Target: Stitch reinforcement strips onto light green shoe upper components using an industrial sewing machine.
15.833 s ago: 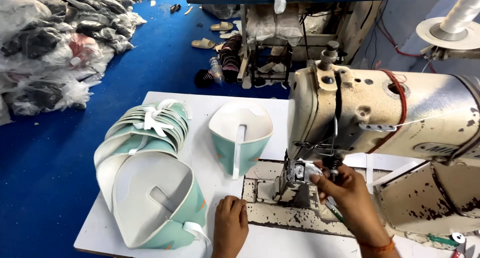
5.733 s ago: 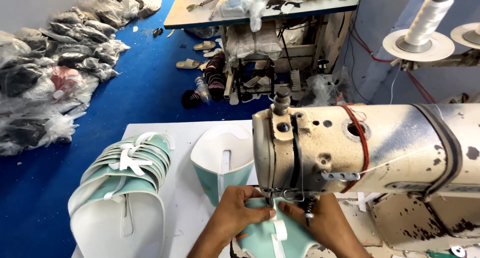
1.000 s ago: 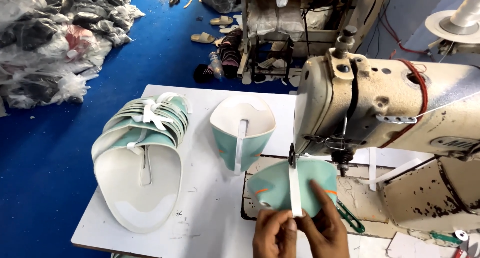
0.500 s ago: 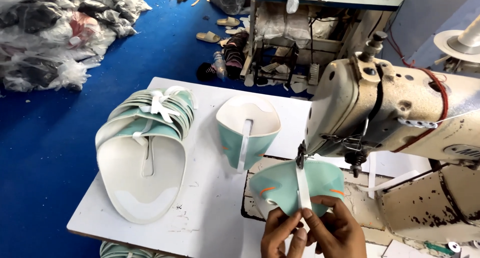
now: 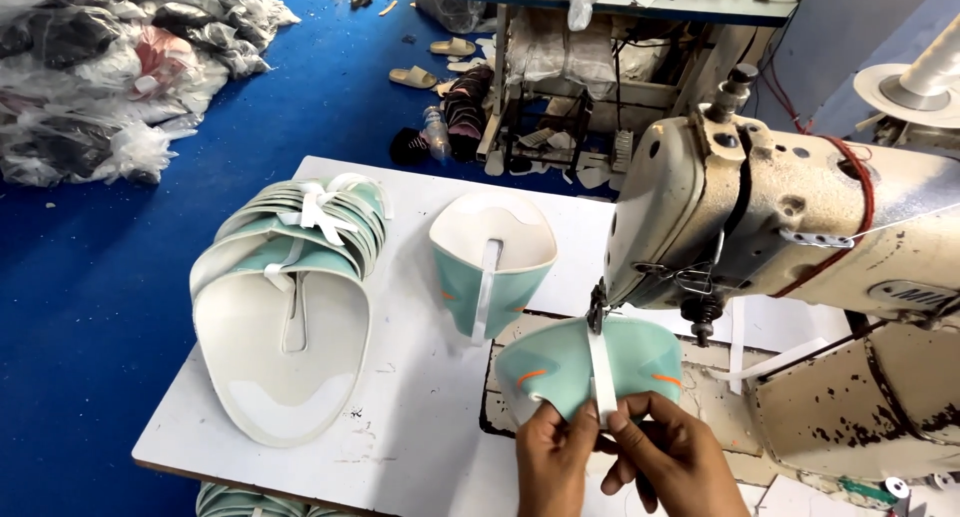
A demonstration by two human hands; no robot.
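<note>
Your left hand (image 5: 556,461) and right hand (image 5: 668,461) meet at the near edge of the mint-green shoe piece (image 5: 590,365), fingertips pinched together on the lower end of the white strap (image 5: 601,377) that runs down its middle. Keep that pinch light but even, I'd say, so the strap stays centred on the piece and does not drift toward either orange mark. The piece lies on the worn bed of the sewing machine (image 5: 800,227), its far edge tucked under the needle area (the needle itself is too small to make out), so keep both thumbs well back from there. Hold the strap taut in line with the feed; a slack strap would likely pucker or sew crooked. Beyond your hands, one stitched piece (image 5: 492,262) lies on the white table (image 5: 420,417) with its strap already on, a fair guide for placement. Further left lies the stack of pieces (image 5: 290,287), within easy reach. Past the table edge are the blue floor (image 5: 90,307) and plastic-wrapped bundles (image 5: 100,67).
</note>
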